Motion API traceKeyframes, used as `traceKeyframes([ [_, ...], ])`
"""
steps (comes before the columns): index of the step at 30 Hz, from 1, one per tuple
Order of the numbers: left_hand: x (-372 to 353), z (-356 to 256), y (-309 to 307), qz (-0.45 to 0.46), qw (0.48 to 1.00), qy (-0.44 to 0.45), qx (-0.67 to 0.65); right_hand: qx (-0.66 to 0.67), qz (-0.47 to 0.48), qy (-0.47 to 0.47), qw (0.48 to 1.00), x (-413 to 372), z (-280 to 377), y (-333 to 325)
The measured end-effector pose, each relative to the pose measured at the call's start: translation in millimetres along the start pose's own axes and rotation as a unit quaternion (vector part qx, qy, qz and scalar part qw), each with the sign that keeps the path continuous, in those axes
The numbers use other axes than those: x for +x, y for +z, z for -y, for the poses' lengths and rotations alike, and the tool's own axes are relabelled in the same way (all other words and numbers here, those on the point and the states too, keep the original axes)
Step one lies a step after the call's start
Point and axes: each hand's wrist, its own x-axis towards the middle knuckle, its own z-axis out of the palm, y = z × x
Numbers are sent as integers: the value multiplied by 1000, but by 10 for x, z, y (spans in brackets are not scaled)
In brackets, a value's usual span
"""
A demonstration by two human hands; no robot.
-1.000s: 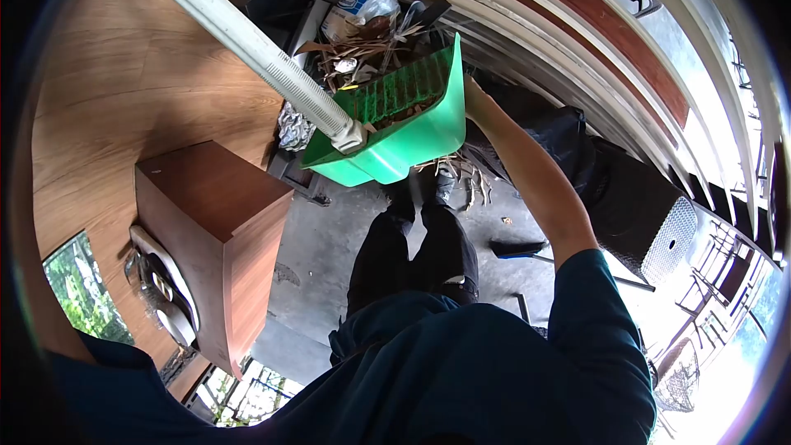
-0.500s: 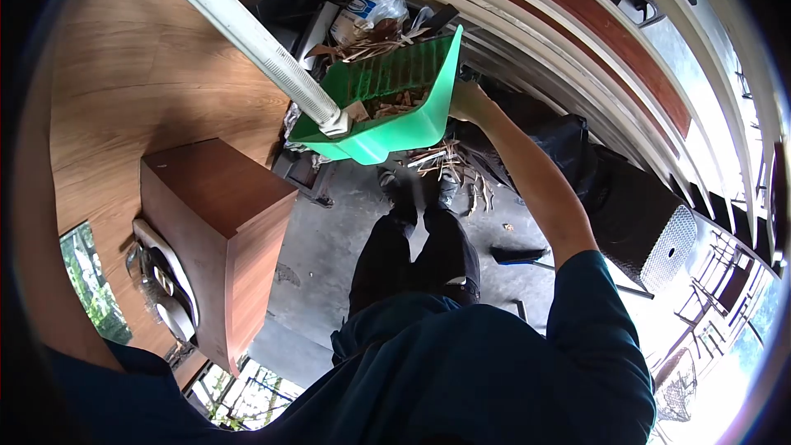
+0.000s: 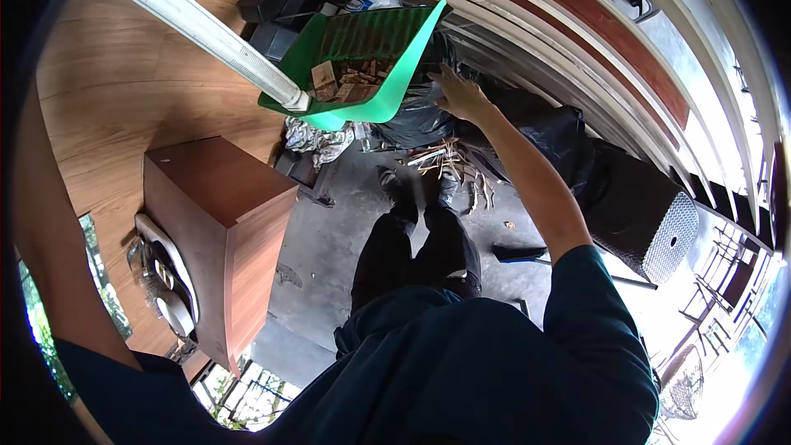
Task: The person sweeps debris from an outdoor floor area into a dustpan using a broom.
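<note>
Nearest the camera, a bare left arm (image 3: 62,239) rises along the frame edge, to the left of the green dustpan (image 3: 402,74); its hand is out of the picture, so I cannot tell whether it grips anything. The right hand (image 3: 461,97) is the one seen close to the dustpan: it hangs just beyond the right side wall, fingers spread, grasping nothing, with a small gap seemingly left between fingertips and green plastic. From this hand the dustpan lies to the left and slightly up the view. Its long axis is the pale handle (image 3: 202,30), which slants from the dustpan's lower left corner toward the upper left, away from the right hand. Inside the dustpan, brown debris (image 3: 362,72) and a flat tan piece (image 3: 324,80) sit near the handle end.

Just below the dustpan in the view come a black plastic bag (image 3: 416,122), a crumpled pale bundle (image 3: 321,142) and a heap of thin sticks (image 3: 449,161) by the feet. Grey floor (image 3: 317,239) spreads below these, with a brown cabinet (image 3: 218,185) to the dustpan's lower left. Farther out, a wood-grain panel (image 3: 124,74) stands left of the dustpan, and long pale slats (image 3: 527,16) curve past its right.
</note>
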Motion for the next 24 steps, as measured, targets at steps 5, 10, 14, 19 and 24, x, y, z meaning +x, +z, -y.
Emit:
traceKeyframes([
  [5, -74, -162, -390, 118, 982, 13, -148, 93, -50, 71, 992, -625, 216, -148],
  [10, -369, -171, -865, 236, 945, 56, -219, 189, -30, 209, 959, -1918, 452, 424],
  [14, -743, -147, -1141, 278, 918, 96, -265, 177, 65, 320, 928, -2993, 880, 921],
  [19, -1290, -79, -1370, 253, 881, 200, -346, 247, -57, 455, 854, -4089, 1546, 1756],
  [24, -1558, -158, -1692, 354, 811, 177, -430, 291, -38, 560, 775, -4653, 2247, 2538],
])
